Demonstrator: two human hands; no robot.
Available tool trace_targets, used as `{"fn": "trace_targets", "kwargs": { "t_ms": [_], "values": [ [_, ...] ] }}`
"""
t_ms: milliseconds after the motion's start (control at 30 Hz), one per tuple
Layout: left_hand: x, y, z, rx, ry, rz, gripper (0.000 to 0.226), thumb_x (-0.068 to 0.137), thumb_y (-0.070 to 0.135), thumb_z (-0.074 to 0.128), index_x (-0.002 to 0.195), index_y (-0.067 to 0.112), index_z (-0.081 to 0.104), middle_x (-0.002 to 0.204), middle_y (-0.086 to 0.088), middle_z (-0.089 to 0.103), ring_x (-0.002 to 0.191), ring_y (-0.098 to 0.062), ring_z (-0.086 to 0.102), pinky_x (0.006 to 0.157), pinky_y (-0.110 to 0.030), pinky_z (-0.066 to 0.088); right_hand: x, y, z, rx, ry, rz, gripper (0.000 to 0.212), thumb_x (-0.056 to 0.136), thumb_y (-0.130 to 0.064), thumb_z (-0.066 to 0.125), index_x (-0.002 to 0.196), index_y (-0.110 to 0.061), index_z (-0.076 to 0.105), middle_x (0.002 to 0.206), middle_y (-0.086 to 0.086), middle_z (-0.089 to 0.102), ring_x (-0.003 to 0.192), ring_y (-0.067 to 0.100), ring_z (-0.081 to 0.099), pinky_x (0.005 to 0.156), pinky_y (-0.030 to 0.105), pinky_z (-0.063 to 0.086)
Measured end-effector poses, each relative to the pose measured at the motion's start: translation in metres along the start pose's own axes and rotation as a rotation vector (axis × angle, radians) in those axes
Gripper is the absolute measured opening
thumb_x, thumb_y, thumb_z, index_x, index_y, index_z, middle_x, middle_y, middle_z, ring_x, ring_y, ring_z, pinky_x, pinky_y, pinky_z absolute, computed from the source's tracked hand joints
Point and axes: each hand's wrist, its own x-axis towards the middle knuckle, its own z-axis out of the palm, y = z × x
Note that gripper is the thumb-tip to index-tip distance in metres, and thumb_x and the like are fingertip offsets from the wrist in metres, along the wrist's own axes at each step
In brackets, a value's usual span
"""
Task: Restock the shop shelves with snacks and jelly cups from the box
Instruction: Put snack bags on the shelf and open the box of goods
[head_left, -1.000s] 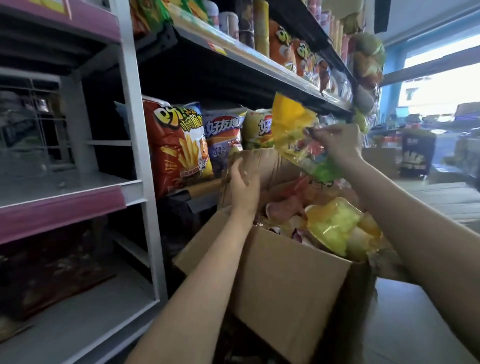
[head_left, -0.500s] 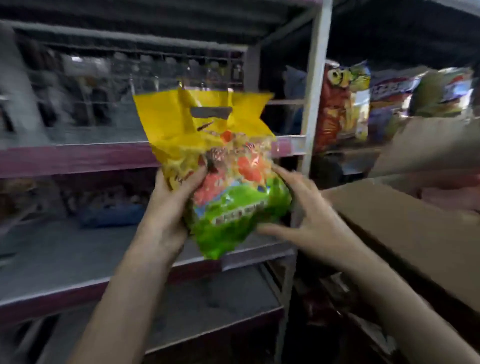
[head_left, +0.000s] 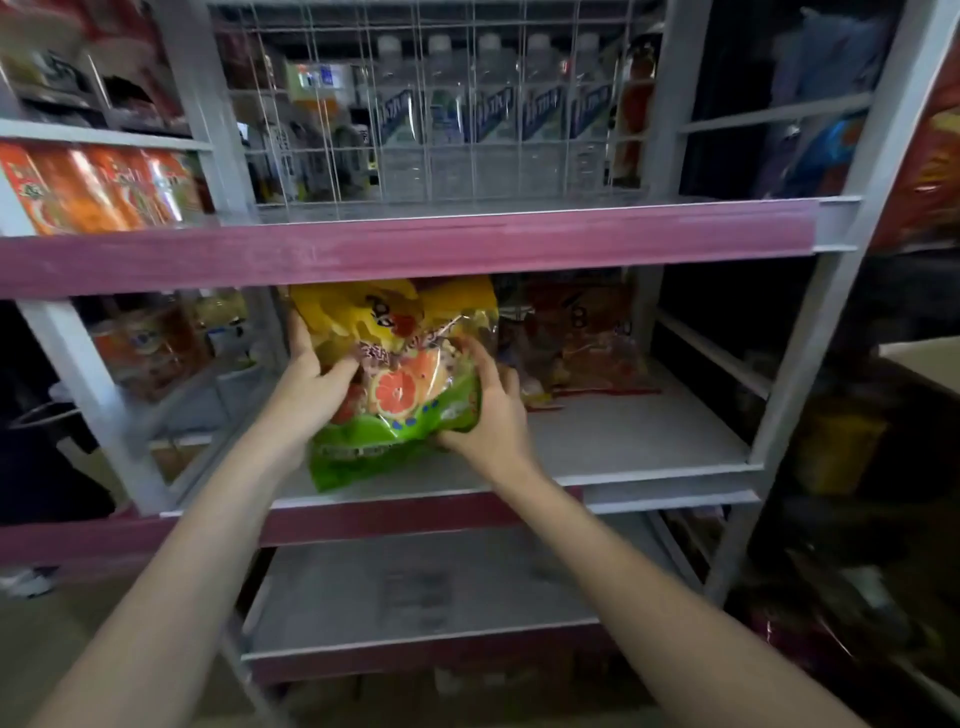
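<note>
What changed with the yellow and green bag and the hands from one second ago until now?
The jelly bag went from above the box, held by the right hand alone, leftward onto the middle shelf. The left hand left the box flap and now grips the bag. The right hand's hold stayed.

head view, close, facing forward-down at shelves (head_left: 395, 254)

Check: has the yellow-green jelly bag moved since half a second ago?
Yes. The jelly bag went from before the pink shelf edge to under it, onto the middle shelf.
</note>
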Motion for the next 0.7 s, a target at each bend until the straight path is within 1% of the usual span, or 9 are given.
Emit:
{"fn": "trace_targets", "kwargs": {
  "t_ms": [67,133,167,233,300,367,500,600,700],
  "values": [
    [0.007,-0.004,-0.001,0.105,0.034,0.008,0.075,0.096,0.033,0.046,0.147,0.031,-0.009,0.154,0.003,0.02,0.137,-0.021,0.028,0.114,-0.038,0.023,0.023,0.006,0.024,-0.045,-0.032,0.042,0.106,0.067,-0.006,0.08,0.147,-0.034,0.016,0.139,0.012,0.029,0.124,0.036,0.04,0.104,0.032,0.035],
    [0.008,-0.013,0.0,0.166,-0.006,-0.047,0.08,0.093,0.038,0.047,0.146,0.032,-0.012,0.156,0.003,0.008,0.141,-0.024,0.02,0.114,-0.038,0.019,0.039,0.018,0.037,-0.283,-0.186,0.116,0.106,0.074,-0.014,0.076,0.148,-0.036,0.003,0.15,0.009,0.018,0.134,0.04,0.026,0.108,0.045,0.03],
    [0.006,-0.02,0.002,0.208,-0.059,-0.056,0.085,0.091,0.038,0.051,0.145,0.034,-0.014,0.157,0.001,0.004,0.141,-0.027,0.021,0.112,-0.038,0.02,0.042,0.024,0.04,-0.367,-0.281,0.109,0.106,0.076,-0.017,0.075,0.148,-0.037,0.0,0.154,0.006,0.011,0.138,0.039,0.02,0.111,0.046,0.027],
    [-0.001,-0.036,0.011,0.401,-0.228,0.01,0.098,0.086,0.03,0.062,0.139,0.041,-0.019,0.156,-0.003,-0.007,0.138,-0.033,0.026,0.108,-0.042,0.028,0.042,0.033,0.04,-0.386,-0.414,0.047,0.102,0.077,-0.017,0.074,0.147,-0.041,0.003,0.158,0.001,-0.003,0.142,0.036,0.014,0.113,0.045,0.027],
    [0.001,-0.052,0.023,0.659,-0.294,0.068,0.1,0.085,0.021,0.066,0.133,0.049,-0.017,0.154,-0.002,-0.022,0.143,-0.034,0.008,0.11,-0.051,0.026,0.042,0.039,0.038,-0.368,-0.459,-0.015,0.093,0.081,-0.013,0.069,0.147,-0.042,0.01,0.157,0.002,-0.011,0.142,0.035,0.013,0.113,0.041,0.029],
    [0.012,-0.062,0.03,0.794,-0.192,0.018,0.092,0.089,0.01,0.058,0.137,0.051,-0.009,0.153,0.004,-0.026,0.143,-0.031,-0.006,0.11,-0.055,0.023,0.042,0.039,0.035,-0.356,-0.478,-0.059,0.085,0.084,-0.008,0.064,0.147,-0.039,0.015,0.157,0.003,-0.014,0.143,0.033,0.012,0.113,0.034,0.026],
    [0.035,-0.074,0.038,0.828,-0.074,0.036,0.089,0.09,-0.008,0.043,0.14,0.052,0.001,0.154,0.004,-0.021,0.143,-0.032,-0.004,0.108,-0.054,0.029,0.048,0.041,0.025,-0.307,-0.451,-0.066,0.075,0.087,-0.005,0.059,0.146,-0.034,0.024,0.157,0.005,-0.007,0.143,0.029,0.012,0.111,0.026,0.021],
    [0.046,-0.074,0.04,0.842,-0.043,0.079,0.088,0.089,-0.015,0.032,0.143,0.05,0.005,0.156,-0.001,-0.016,0.143,-0.036,-0.003,0.105,-0.061,0.027,0.048,0.04,0.005,-0.417,-0.447,-0.047,0.071,0.088,-0.013,0.059,0.146,-0.033,0.022,0.157,0.009,-0.002,0.142,0.034,0.011,0.114,0.037,0.023],
    [0.039,-0.055,0.053,0.822,-0.017,-0.03,0.076,0.094,-0.007,0.031,0.146,0.043,0.007,0.155,-0.006,-0.018,0.141,-0.041,-0.002,0.112,-0.059,0.011,0.038,0.03,-0.034,-0.501,-0.342,-0.059,0.069,0.089,-0.016,0.057,0.147,-0.028,0.022,0.153,0.015,0.008,0.139,0.038,0.017,0.113,0.042,0.022]
  ]
}}
